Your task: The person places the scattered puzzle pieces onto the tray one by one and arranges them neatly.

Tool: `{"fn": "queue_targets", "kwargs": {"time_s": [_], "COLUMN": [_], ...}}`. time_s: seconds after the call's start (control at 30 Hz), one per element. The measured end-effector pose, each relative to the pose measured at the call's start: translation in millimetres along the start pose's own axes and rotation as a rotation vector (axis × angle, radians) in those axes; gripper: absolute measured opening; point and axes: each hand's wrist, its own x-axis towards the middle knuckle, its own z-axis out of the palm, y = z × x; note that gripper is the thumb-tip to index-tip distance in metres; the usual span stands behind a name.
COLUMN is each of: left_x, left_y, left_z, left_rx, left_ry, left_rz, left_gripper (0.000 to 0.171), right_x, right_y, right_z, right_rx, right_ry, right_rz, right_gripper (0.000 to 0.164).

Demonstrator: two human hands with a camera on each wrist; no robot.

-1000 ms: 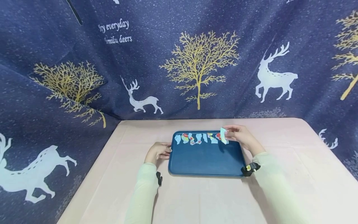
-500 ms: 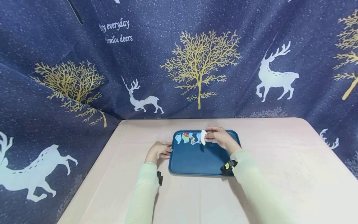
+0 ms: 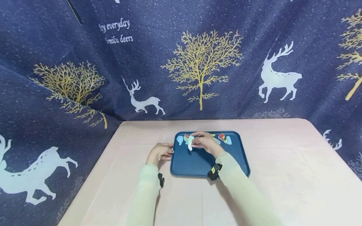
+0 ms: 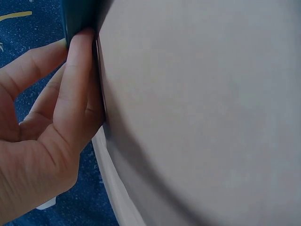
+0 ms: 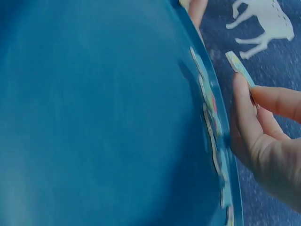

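Observation:
A dark blue tray lies on the table with several thin, irregular picture puzzle pieces in a row along its far side. At its left rim my left hand grips the edge; in the left wrist view the fingers meet the tray's side. My right hand pinches one pale puzzle piece between thumb and fingers, raised over the left part of the row. The right wrist view shows this held piece tilted above the rim. A light blue piece lies at the row's left end, and the right hand hides the row's middle.
A pale pink cloth covers the table around the tray. Behind it hangs a dark blue curtain with deer and trees. Toward the tray's right end lie a red-marked piece and a light blue piece.
My right hand has carried the puzzle piece leftward above the row, from the tray's right end to near its left end. The left hand stays at the left rim.

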Motion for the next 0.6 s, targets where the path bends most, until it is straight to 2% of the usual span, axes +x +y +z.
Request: {"fn": "queue_targets", "kwargs": {"time_s": [0.2, 0.4, 0.6], "left_x": [1.6, 3.2, 2.2], "left_y": [-1.3, -2.3, -0.4], "left_z": [-0.1, -0.4, -0.5], "left_rx": [0.019, 0.025, -0.003], "left_ry": [0.002, -0.001, -0.003], "left_rz": [0.0, -0.008, -0.015], "left_gripper": [0.049, 0.049, 0.051], "right_x": [-1.9, 3.7, 6.0], "right_y": [-1.2, 2.6, 4.6], "right_z": [24.1, 39.1, 54.6], "right_rx": [0.001, 0.02, 0.061], "right_ry": [0.018, 0.037, 0.057], "right_rz": [0.011, 0.054, 0.089], "right_gripper": [0.039, 0.038, 0.031]}}
